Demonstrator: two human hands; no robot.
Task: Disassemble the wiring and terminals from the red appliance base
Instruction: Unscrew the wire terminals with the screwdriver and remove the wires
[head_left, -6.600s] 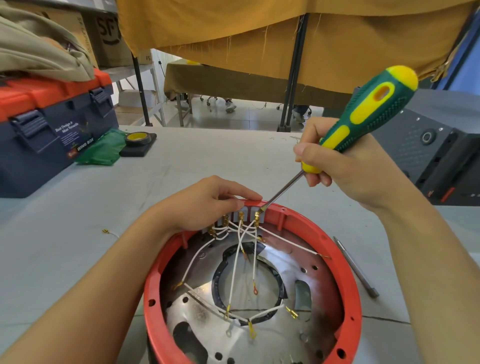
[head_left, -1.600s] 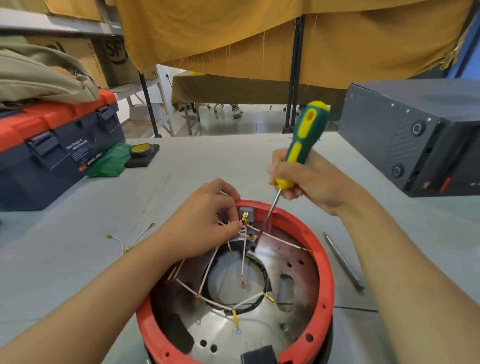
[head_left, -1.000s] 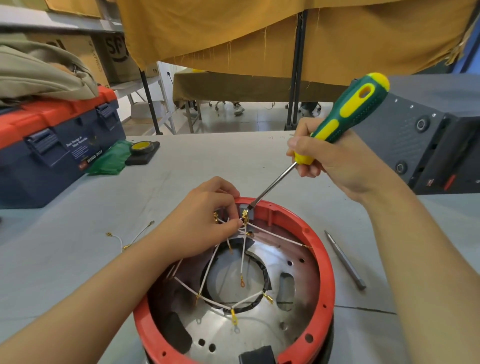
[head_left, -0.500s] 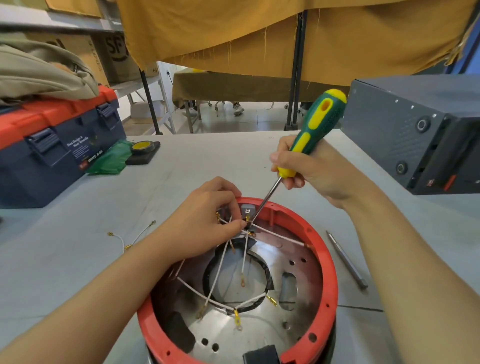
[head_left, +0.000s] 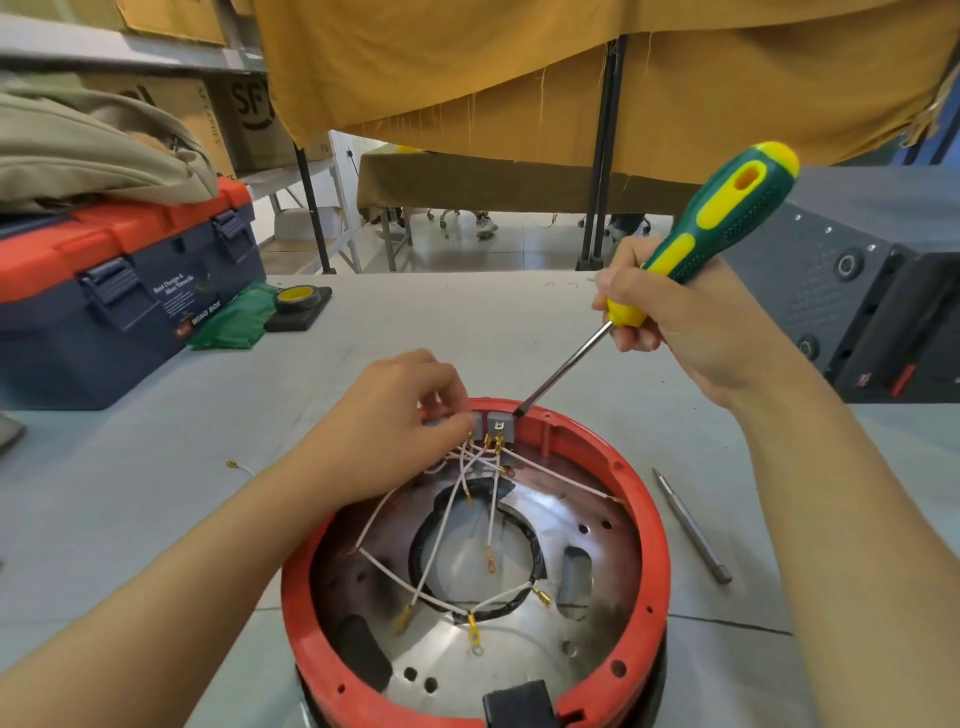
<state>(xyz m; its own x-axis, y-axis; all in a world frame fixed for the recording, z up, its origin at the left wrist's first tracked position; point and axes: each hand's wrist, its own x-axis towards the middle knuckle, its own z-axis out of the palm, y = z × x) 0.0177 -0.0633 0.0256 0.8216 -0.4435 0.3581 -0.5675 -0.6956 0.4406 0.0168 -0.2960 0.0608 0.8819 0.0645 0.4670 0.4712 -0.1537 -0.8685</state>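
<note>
Pinching limp white wires (head_left: 470, 462) with my left hand (head_left: 395, 421), right hand (head_left: 675, 317) gripping the screwdriver (head_left: 696, 244), I'd grab nearer their stiff terminals (head_left: 491, 441)

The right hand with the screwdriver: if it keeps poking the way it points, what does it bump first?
Probably the grey terminal block on the red base rim. The screwdriver tip in the right hand sits right beside it, though depth is unclear.

1 head-worn camera looks forward and down, close over the table (head_left: 156, 493).
</note>
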